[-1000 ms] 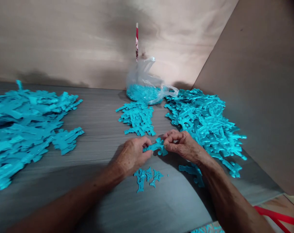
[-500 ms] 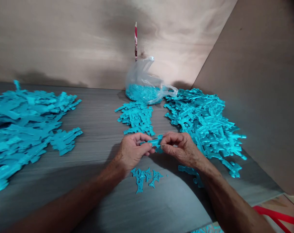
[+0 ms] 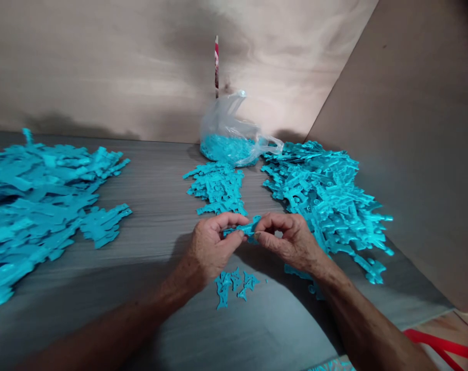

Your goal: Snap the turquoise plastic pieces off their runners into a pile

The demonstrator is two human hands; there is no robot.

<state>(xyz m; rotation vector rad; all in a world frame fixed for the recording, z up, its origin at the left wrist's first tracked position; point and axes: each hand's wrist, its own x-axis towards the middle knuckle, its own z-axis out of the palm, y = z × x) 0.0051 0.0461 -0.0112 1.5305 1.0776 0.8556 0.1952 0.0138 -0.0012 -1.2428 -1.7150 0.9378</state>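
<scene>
My left hand [image 3: 212, 247] and my right hand [image 3: 291, 239] meet at the middle of the grey table [image 3: 156, 206], both pinching one small blue plastic piece [image 3: 247, 228] between thumb and fingers. The piece is held just above the table and is mostly hidden by my fingertips. Right below my hands lies a small cluster of blue bits [image 3: 234, 285]. A few more blue pieces [image 3: 305, 273] lie under my right wrist.
A big heap of blue plastic parts [image 3: 40, 201] fills the left side, another heap [image 3: 326, 196] the right. A smaller pile [image 3: 218, 188] lies ahead, before a clear plastic bag [image 3: 229, 134] holding blue bits. Brown board walls [image 3: 411, 129] close the back and right.
Both hands have drawn closer round the blue piece and lifted it slightly; it now shows less between the fingers than a second ago. The piles have not moved.
</scene>
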